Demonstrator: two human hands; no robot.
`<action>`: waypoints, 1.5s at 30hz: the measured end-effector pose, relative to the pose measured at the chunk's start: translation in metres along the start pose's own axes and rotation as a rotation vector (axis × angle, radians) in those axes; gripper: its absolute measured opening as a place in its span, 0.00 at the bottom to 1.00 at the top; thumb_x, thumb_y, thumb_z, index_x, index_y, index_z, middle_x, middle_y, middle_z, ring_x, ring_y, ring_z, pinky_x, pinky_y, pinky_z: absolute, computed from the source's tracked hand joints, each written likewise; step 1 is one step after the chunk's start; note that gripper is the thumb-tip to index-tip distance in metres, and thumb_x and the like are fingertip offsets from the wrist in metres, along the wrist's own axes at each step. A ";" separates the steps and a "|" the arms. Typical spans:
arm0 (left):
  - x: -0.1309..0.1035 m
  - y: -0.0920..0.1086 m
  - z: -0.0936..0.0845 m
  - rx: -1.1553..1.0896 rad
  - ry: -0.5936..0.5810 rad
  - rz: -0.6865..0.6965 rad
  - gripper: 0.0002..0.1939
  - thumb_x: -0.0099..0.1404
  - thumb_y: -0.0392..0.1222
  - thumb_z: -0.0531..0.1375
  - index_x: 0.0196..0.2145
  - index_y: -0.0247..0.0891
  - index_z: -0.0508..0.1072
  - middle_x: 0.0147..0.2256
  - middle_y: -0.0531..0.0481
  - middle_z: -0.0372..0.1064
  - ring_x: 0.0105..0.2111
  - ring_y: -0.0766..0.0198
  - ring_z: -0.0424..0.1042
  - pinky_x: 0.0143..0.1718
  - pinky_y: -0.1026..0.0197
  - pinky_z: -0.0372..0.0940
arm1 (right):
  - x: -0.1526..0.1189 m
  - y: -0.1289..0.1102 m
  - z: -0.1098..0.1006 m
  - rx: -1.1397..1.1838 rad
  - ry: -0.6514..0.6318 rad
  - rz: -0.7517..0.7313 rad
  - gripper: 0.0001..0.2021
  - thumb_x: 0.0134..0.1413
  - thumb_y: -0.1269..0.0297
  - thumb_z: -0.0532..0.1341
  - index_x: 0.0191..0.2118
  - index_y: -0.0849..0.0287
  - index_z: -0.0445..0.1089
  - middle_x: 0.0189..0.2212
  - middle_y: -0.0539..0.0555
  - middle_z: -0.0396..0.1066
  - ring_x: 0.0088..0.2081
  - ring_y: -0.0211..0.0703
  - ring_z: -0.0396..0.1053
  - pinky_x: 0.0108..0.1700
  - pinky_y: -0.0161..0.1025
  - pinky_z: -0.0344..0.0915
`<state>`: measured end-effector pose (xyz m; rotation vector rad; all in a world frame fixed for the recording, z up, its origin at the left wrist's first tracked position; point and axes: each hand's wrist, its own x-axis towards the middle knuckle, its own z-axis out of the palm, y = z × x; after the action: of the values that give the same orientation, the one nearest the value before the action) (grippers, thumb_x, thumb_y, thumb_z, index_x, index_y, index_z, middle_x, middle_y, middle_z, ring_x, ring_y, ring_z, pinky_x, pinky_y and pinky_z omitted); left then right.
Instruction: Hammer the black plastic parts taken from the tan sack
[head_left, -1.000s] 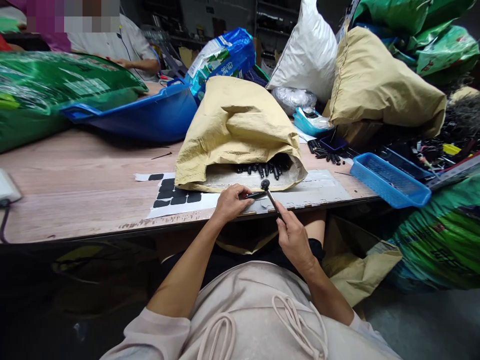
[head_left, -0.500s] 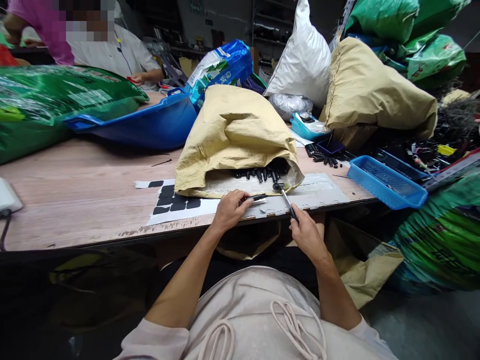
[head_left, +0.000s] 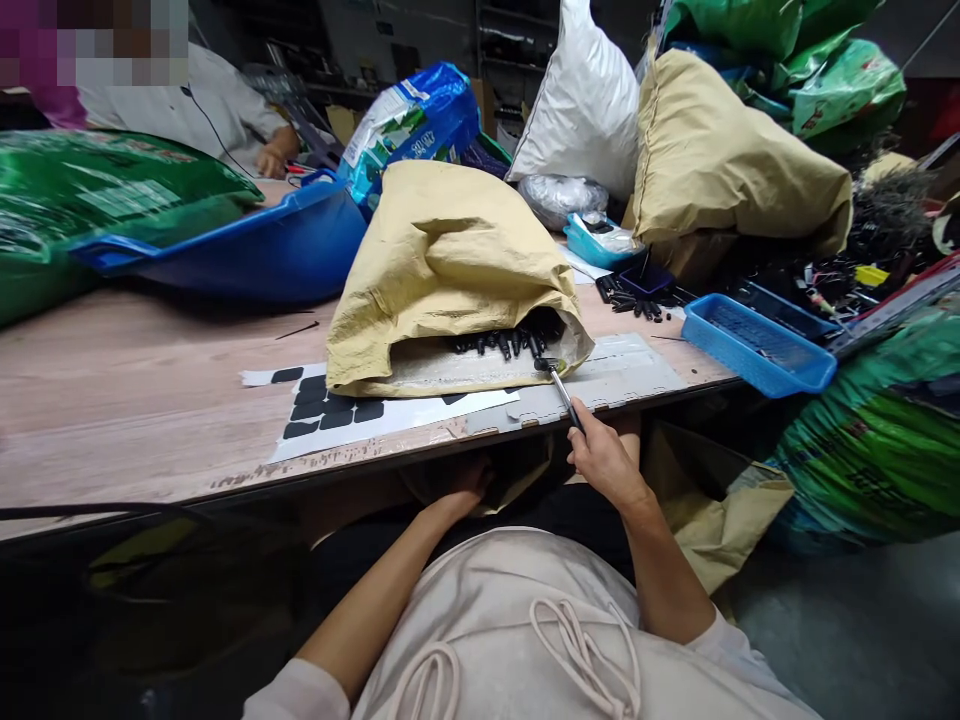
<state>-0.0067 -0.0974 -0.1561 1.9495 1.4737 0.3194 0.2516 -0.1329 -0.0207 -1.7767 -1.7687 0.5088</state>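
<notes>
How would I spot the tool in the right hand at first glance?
Find the big tan sack lying on the table, its open mouth facing the person. Near that mouth's right end, the right hand holds the tool: a silvery rod with dark ends, unlike the black pieces inside the sack.

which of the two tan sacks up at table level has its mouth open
The middle tan sack, lying on the table with black parts showing in its mouth; the back-right tan sack shows no opening.
</notes>
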 end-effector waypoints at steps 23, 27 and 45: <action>0.088 0.095 -0.186 0.089 0.656 -0.330 0.14 0.69 0.45 0.61 0.47 0.37 0.81 0.48 0.30 0.81 0.52 0.34 0.79 0.52 0.41 0.71 | 0.000 0.002 0.006 -0.002 0.015 -0.044 0.29 0.68 0.69 0.55 0.72 0.61 0.67 0.52 0.63 0.82 0.48 0.51 0.81 0.55 0.44 0.75; 0.101 0.093 -0.188 0.088 0.674 -0.394 0.15 0.65 0.45 0.65 0.47 0.36 0.80 0.50 0.27 0.80 0.54 0.30 0.78 0.53 0.38 0.70 | -0.001 0.003 0.008 -0.024 0.026 -0.050 0.29 0.69 0.69 0.54 0.73 0.58 0.67 0.57 0.63 0.81 0.57 0.55 0.79 0.61 0.49 0.73; 0.047 0.074 -0.180 0.098 0.586 -0.252 0.13 0.68 0.47 0.65 0.46 0.40 0.82 0.48 0.37 0.81 0.49 0.40 0.79 0.47 0.48 0.71 | 0.000 0.002 0.006 -0.017 0.010 -0.039 0.28 0.68 0.68 0.55 0.72 0.60 0.68 0.56 0.64 0.81 0.55 0.55 0.80 0.59 0.47 0.75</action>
<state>-0.0346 0.0000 0.0163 1.7953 2.1152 0.7615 0.2492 -0.1318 -0.0269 -1.7498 -1.8026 0.4698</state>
